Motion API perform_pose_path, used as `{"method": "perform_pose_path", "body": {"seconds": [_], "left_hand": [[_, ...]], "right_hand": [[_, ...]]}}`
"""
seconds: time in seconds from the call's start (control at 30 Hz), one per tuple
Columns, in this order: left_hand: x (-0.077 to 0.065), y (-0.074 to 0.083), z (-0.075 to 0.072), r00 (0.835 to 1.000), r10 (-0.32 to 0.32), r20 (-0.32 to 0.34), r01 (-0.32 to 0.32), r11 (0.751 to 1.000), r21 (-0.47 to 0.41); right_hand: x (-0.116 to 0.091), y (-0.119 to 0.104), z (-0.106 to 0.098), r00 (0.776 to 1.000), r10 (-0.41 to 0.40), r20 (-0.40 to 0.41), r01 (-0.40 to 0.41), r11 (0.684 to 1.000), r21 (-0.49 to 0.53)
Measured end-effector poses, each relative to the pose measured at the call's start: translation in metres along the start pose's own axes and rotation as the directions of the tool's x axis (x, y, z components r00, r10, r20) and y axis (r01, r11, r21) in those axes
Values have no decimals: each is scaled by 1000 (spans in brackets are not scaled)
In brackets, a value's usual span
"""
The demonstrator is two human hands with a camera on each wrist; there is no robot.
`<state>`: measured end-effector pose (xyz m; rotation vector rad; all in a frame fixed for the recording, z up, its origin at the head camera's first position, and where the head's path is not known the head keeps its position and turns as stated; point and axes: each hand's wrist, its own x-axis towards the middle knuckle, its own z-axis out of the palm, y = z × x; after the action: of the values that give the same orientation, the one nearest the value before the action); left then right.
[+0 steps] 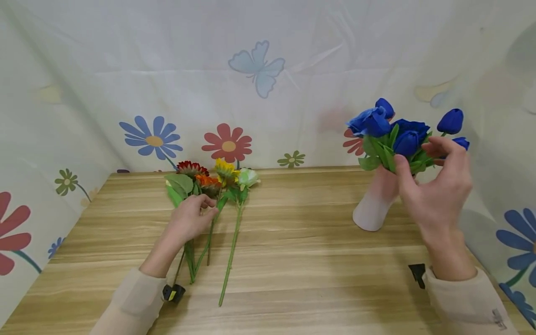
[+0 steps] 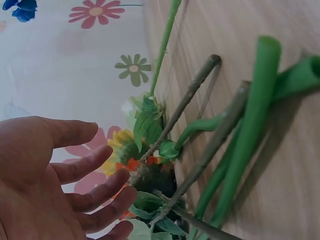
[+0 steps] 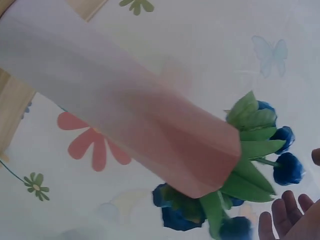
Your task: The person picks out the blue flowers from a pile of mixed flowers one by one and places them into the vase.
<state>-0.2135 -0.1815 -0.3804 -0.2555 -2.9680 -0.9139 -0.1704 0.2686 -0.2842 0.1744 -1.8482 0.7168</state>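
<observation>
On the right, a white-and-pink vase (image 1: 372, 204) holds several blue flowers, among them a ruffled blue rose (image 1: 368, 123) and a blue tulip (image 1: 450, 121). My right hand (image 1: 439, 195) is beside these blooms, thumb and fingers apart, gripping nothing; in the right wrist view its fingers (image 3: 287, 215) show clear of the leaves. Over the loose flowers on the left hovers my left hand (image 1: 191, 219), its fingers loosely extended and holding nothing. About it lie a dark red flower (image 1: 191, 168), an orange flower (image 1: 208, 180), a yellow flower (image 1: 226, 170) and a white flower (image 1: 248, 177).
Green and brown stems (image 2: 255, 135) cross each other on the wooden table (image 1: 293, 260), pointing toward its front edge. Behind stands a pale curtain (image 1: 301, 111) printed with flowers and a butterfly. Black mounts (image 1: 173, 293) show at the wrists.
</observation>
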Motion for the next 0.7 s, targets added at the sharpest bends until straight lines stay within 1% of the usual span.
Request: {"method": "perform_pose_path", "body": {"seconds": [0.17, 0.27, 0.4, 0.47, 0.57, 0.63, 0.7], "left_hand": [[-1, 4, -2, 999, 17, -34, -16, 999, 34], [-1, 7, -5, 998, 28, -56, -26, 999, 48], [-2, 14, -8, 995, 58, -77, -55, 997, 49], [-2, 18, -9, 994, 79, -79, -75, 996, 44], [-4, 24, -9, 992, 97, -84, -93, 995, 44], [-4, 28, -8, 990, 107, -90, -104, 994, 39], [-5, 30, -6, 988, 118, -102, -114, 993, 36]], "right_hand": [[3, -18, 0, 997, -74, -21, 74, 997, 10], [3, -30, 3, 991, -135, -14, 135, 990, 50], [-2, -41, 14, 971, -228, 67, 218, 968, 121], [-8, -44, 22, 955, -267, 132, 248, 958, 147], [-21, -48, 33, 923, -300, 242, 264, 950, 168], [-31, -48, 41, 895, -308, 322, 264, 949, 174], [-41, -48, 49, 859, -299, 415, 251, 953, 168]]}}
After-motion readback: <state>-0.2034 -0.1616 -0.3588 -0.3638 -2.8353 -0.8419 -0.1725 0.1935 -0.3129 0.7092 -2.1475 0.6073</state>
